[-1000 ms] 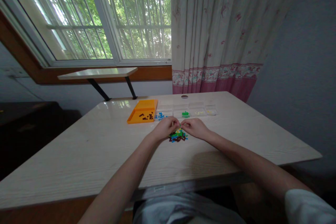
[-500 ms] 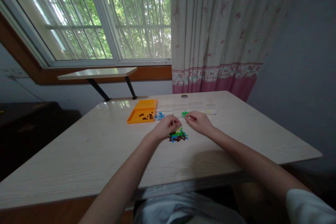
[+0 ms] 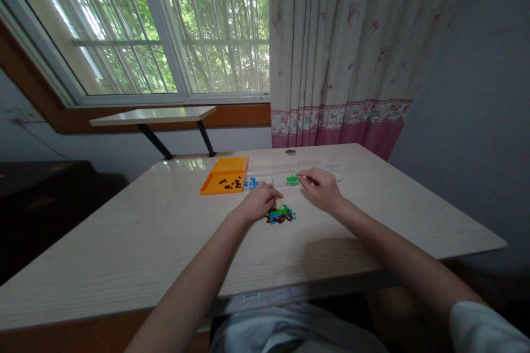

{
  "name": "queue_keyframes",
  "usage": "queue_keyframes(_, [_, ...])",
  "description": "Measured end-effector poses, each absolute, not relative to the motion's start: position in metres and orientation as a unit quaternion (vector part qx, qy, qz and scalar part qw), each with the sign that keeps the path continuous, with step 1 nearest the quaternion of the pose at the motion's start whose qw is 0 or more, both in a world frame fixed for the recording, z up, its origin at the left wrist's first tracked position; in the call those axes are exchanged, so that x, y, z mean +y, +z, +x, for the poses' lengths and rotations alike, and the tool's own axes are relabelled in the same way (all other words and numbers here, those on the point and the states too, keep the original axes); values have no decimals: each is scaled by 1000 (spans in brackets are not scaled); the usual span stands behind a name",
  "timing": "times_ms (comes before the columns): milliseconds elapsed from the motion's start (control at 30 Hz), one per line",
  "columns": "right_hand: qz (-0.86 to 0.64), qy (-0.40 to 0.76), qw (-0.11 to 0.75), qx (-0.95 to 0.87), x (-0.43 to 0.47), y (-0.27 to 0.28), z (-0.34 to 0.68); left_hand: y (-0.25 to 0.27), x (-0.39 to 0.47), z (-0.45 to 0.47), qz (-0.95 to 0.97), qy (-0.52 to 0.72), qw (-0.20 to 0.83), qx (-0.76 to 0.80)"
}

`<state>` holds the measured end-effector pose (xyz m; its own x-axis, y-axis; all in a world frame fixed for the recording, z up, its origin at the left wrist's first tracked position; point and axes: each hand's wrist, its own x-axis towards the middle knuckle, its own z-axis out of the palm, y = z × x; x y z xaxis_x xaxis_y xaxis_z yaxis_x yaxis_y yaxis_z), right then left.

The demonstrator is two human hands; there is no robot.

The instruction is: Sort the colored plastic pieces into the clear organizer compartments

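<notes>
A small mixed pile of brown, green, blue and yellow toy pieces (image 3: pixel 282 216) lies on the table. My left hand (image 3: pixel 261 202) hovers at the pile's upper left edge with its fingers drawn together; anything between the tips is too small to make out. Farther to the right, my right hand (image 3: pixel 321 185) has thumb and forefinger pinched beside a clear box (image 3: pixel 279 182) holding green pieces (image 3: pixel 292 179). What that pinch holds, if anything, cannot be made out. Blue pieces (image 3: pixel 250 182) sit in another clear box just beyond my left hand.
An orange case (image 3: pixel 209 186) with its lid open holds several dark brown pieces (image 3: pixel 232 183). More clear boxes (image 3: pixel 340 175) line up to its right, partly behind my right hand. A small raised shelf (image 3: pixel 153 116) stands at the table's back left, below the window.
My right hand has shifted right and slightly away from me, uncovering more of the green pieces. My left hand has moved a little left, off the pile's top.
</notes>
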<state>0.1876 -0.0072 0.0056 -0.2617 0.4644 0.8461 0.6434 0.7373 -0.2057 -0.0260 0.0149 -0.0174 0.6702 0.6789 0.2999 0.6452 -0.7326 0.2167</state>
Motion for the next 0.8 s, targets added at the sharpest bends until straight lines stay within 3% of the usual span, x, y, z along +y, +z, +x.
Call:
queue_keyframes(500, [-315,-106,543,-771,-6,5,189,-21,22,-31,874,196,52,442])
queue_keyframes(800, [-340,-116,520,-775,1,0,192,-21,22,-32,878,196,66,431])
